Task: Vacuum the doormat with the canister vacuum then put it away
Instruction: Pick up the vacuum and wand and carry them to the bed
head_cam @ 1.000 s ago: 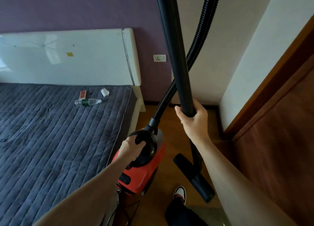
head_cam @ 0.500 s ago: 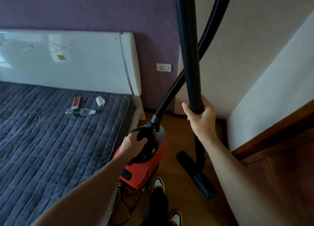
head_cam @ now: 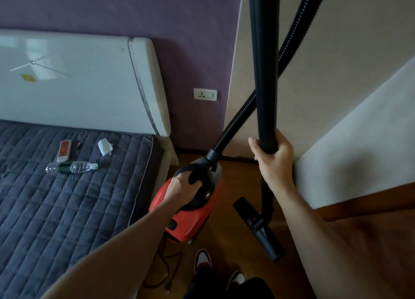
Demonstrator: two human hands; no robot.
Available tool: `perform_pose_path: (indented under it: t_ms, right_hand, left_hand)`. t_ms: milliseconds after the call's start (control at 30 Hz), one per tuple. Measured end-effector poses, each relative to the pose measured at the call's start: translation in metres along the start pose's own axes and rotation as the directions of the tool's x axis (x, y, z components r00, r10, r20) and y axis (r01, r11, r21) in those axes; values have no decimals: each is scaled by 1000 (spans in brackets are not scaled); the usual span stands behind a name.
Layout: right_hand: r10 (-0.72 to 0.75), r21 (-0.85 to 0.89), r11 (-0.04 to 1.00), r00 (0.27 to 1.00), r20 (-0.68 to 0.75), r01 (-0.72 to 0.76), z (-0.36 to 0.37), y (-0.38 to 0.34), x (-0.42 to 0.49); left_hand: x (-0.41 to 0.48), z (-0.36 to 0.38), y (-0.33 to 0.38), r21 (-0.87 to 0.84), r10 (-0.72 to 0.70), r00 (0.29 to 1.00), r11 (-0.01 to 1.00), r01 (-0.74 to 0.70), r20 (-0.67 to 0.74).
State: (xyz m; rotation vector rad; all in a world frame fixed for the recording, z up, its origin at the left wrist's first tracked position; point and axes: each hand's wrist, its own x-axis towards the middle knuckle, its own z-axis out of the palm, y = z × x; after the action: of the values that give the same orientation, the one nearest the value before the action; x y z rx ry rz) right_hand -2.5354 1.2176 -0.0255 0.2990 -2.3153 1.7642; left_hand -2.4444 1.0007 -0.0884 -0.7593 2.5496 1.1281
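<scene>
A red and black canister vacuum (head_cam: 190, 220) hangs above the wooden floor beside the bed, carried by its black top handle in my left hand (head_cam: 182, 189). My right hand (head_cam: 272, 161) grips the upright black wand (head_cam: 263, 74). The wand's flat floor nozzle (head_cam: 258, 228) hovers low over the floor near the wall corner. A ribbed black hose (head_cam: 238, 121) runs from the canister's front up past the wand and out of the top of the frame. The power cord (head_cam: 167, 269) trails loose on the floor below the canister. No doormat is in view.
A bed with a grey quilted cover (head_cam: 67, 208) and white headboard (head_cam: 89, 83) fills the left. On the bed lie a plastic bottle (head_cam: 71, 167), a small red and white box (head_cam: 64, 150) and a white charger (head_cam: 105, 146). A wall socket (head_cam: 205, 94) sits ahead. My shoes (head_cam: 203, 259) stand below.
I have stepped forward toward the corner between the bed and the wall, carrying the canister and wand along. Both grips are unchanged.
</scene>
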Motion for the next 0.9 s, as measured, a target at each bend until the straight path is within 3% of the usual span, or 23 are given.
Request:
perform_pose_path:
  t_ms: [333,900]
  right_hand:
    - [19,-21,1000,998,-63,-21,-21,133,66]
    - [-17,-83,997,965,-260,-5,4,455,37]
  left_hand:
    - [123,87,20,28,51,991,998,-55,124]
    - [321,358,-74,72,170,963,979,-188,208]
